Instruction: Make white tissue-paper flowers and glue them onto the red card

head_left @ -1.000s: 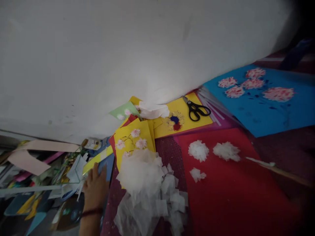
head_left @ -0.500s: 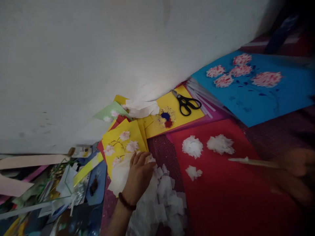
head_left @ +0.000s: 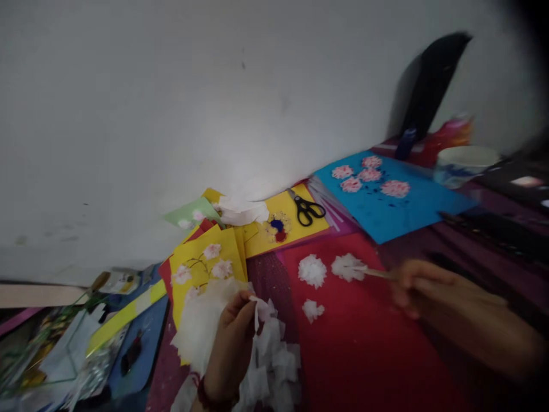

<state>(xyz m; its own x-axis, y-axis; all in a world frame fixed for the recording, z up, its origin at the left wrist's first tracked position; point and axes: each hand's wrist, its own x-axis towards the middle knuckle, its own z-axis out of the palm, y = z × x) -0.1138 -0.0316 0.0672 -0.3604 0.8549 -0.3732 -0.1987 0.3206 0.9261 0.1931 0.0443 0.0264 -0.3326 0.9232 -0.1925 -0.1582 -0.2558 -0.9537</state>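
A piece of white tissue (head_left: 259, 313) is pinched between the fingers of my left hand (head_left: 234, 337), above a pile of white tissue squares (head_left: 272, 366). My right hand (head_left: 433, 292), somewhat blurred, grips a thin pale stick (head_left: 378, 274). The stick's tip meets the upper right white tissue flower (head_left: 348, 267) on the red sheet (head_left: 364, 343). Two more white flowers lie on that sheet, a full one (head_left: 312, 270) at upper left and a smaller one (head_left: 313, 310) below it.
Black scissors (head_left: 306, 207) and blue and red paint (head_left: 278, 227) lie on a yellow sheet. Behind are a blue sheet with pink flowers (head_left: 394, 229) and a white bowl (head_left: 465, 163). Yellow flower cards (head_left: 223, 246) stand left of centre, with craft scraps (head_left: 68, 355) at far left.
My left hand has lifted a tissue piece from the pile. The stick in my right hand has moved left onto the upper right flower. The view has shifted, showing the bowl.
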